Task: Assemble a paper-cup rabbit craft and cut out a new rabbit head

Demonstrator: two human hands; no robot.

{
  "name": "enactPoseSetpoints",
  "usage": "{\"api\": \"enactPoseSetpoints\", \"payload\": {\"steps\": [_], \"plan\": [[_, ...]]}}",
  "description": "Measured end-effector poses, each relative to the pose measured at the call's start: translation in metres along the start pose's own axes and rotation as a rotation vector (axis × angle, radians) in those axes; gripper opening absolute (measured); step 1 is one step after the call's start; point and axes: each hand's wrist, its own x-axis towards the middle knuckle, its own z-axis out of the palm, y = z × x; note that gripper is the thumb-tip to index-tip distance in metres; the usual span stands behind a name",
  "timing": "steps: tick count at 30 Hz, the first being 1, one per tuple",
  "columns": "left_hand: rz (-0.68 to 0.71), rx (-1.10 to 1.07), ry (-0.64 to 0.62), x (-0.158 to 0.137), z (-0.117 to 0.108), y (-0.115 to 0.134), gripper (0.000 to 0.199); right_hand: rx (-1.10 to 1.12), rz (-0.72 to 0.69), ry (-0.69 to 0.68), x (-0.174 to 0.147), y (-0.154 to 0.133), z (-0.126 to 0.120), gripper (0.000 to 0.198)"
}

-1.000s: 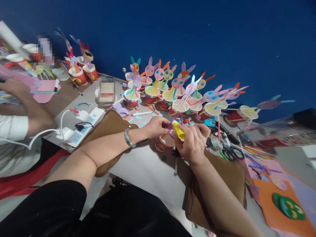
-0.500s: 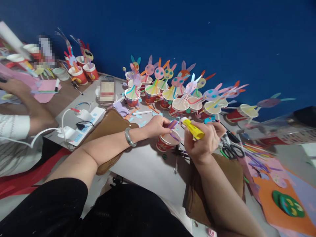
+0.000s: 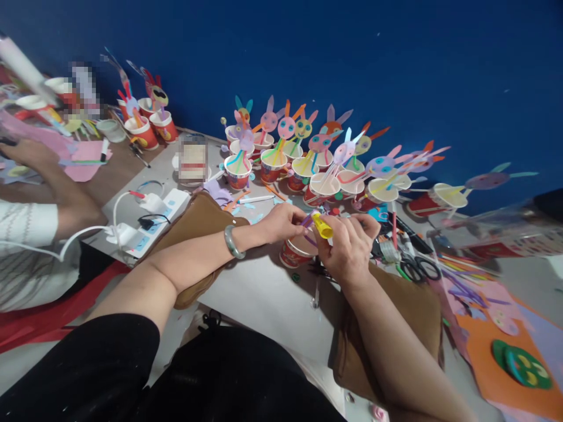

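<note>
My left hand (image 3: pixel 285 224) pinches a purple strip (image 3: pixel 309 223) over the rim of a red and white paper cup (image 3: pixel 295 258) on the table. My right hand (image 3: pixel 349 249) is closed around a yellow tool with a pale tip (image 3: pixel 324 227). The tip is close to the purple strip; whether it touches cannot be made out. Part of the tool is hidden by my right fingers. Behind my hands stand several paper cups with colourful rabbit-eared figures (image 3: pixel 287 129). Paper scraps and a white pen (image 3: pixel 255 200) lie beyond my left hand.
A power strip (image 3: pixel 160 223) with plugs and a brown cushion (image 3: pixel 197 228) are at left. Black scissors (image 3: pixel 420 268), pipe cleaners (image 3: pixel 466 293) and orange paper (image 3: pixel 479 346) lie at right. Another person's arm (image 3: pixel 65 193) reaches in at far left. A blue wall (image 3: pixel 308 53) rises behind.
My right hand has moved left, bringing the yellow tool up to the purple strip. My left hand stays at the cup, still pinching the strip. The whole view has shifted slightly.
</note>
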Motion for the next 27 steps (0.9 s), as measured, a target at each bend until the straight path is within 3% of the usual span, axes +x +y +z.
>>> {"api": "enactPoseSetpoints", "payload": {"steps": [7,16,27], "plan": [[-0.006,-0.024,-0.009,-0.003,-0.001,0.006,0.014,0.014,0.154,0.075,-0.007,0.01,0.0,0.018],[0.041,-0.068,-0.036,0.002,-0.005,-0.002,0.019,0.172,0.01,-0.033,-0.004,0.004,0.002,0.015],[0.001,-0.09,-0.041,-0.002,0.004,0.004,0.014,0.131,0.221,0.021,-0.009,0.017,0.001,0.022]]}}
